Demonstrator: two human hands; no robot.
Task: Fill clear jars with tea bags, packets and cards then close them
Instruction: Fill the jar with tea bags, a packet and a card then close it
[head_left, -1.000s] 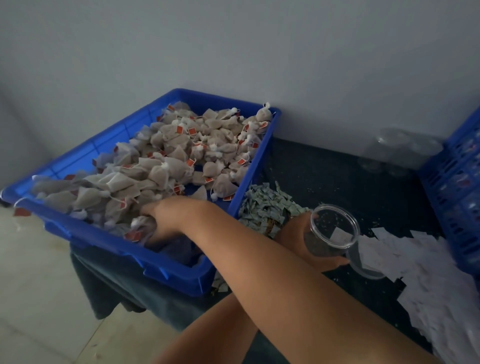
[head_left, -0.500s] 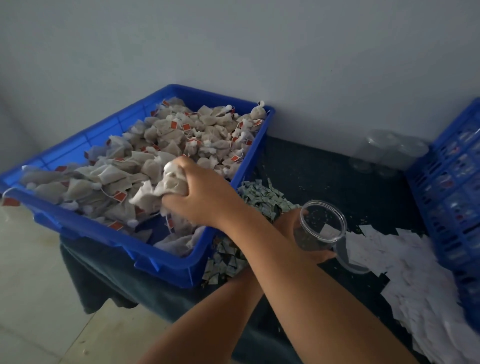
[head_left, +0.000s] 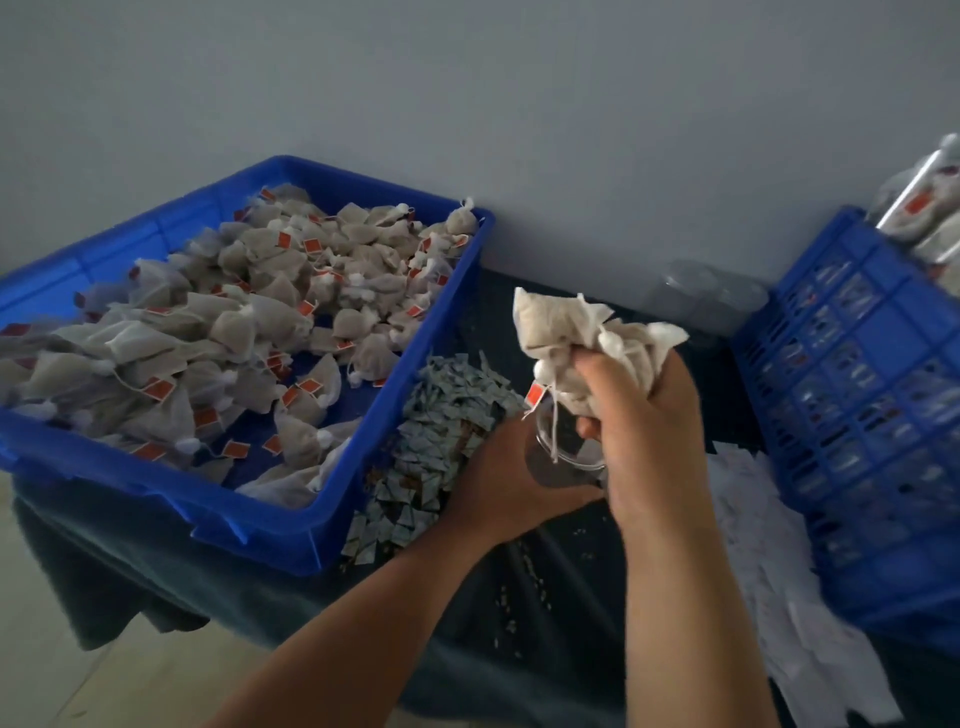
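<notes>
Tea bags (head_left: 563, 332) in right hand (head_left: 649, 431), above jar (head_left: 551, 470) in left hand (head_left: 498, 483).

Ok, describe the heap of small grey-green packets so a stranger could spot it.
Find the big blue plastic tray of tea bags on the left. Beside its right wall, on dark cloth, lies the heap of small grey-green packets. Unlike the white paper cards farther right, they are tinted and smaller.
</notes>
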